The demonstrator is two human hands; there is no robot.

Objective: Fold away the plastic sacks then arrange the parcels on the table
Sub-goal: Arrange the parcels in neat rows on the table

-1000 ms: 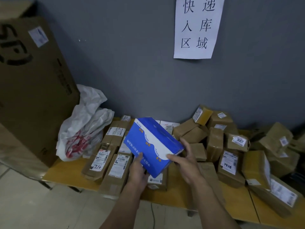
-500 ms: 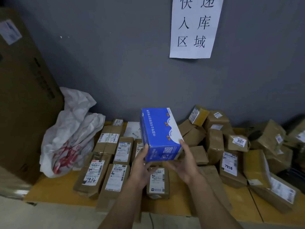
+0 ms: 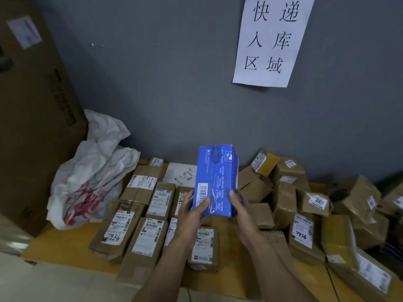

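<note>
Grey wall with one paper sign at upper right of the frame; below it a yellow table crosses the lower half. Centre: one blue box, held upright above the table and clear of the parcels, barcode face toward the camera, probably so its label can be read before a place is chosen. Two hands share the hold, which steadies the tall box: the left hand grips the lower left corner, thumb across the front face; the right hand clasps the lower right edge with curled fingers. Lower centre left: brown parcels lying flat in rows, labels up, about nine counted, with one white envelope at the back; this part looks arranged. Right of the frame: a loose heap of brown parcels, tilted and overlapping, at least ten, exact number unclear; judged unsorted. Left of the frame: white plastic sack with red print, bunched against one large carton; whether one sack or several cannot be told, and it looks crumpled, not folded
</note>
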